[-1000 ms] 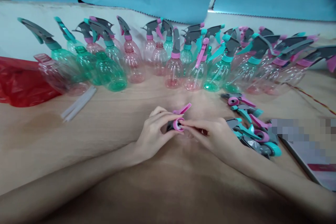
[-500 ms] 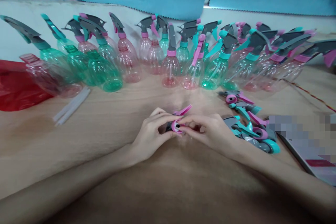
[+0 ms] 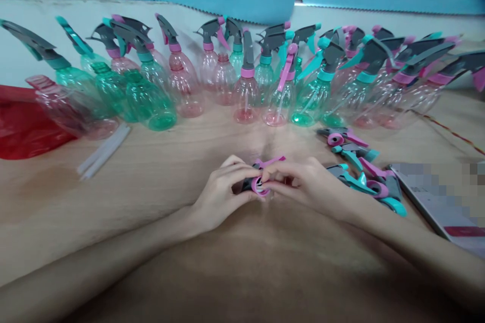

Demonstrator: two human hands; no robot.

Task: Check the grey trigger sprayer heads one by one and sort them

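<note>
Between the thumb and fingers of my left hand is a grey trigger sprayer head with a pink collar and pink trigger. Its round collar opening faces me, and the trigger points up to the right. My right hand pinches at the right side of that opening, fingertips at the collar's rim. Whatever small part lies between those fingertips is too hidden to make out. Both hands are just above the wooden table.
Loose sprayer heads lie right of my right hand, beside a flat grey device. Pink and green spray bottles line the back. White tubes and a red bag are at left.
The sprayer head and both hands have shifted slightly right. My right fingertips have moved from the middle of the collar opening to its upper right edge, and more of the inside shows.
</note>
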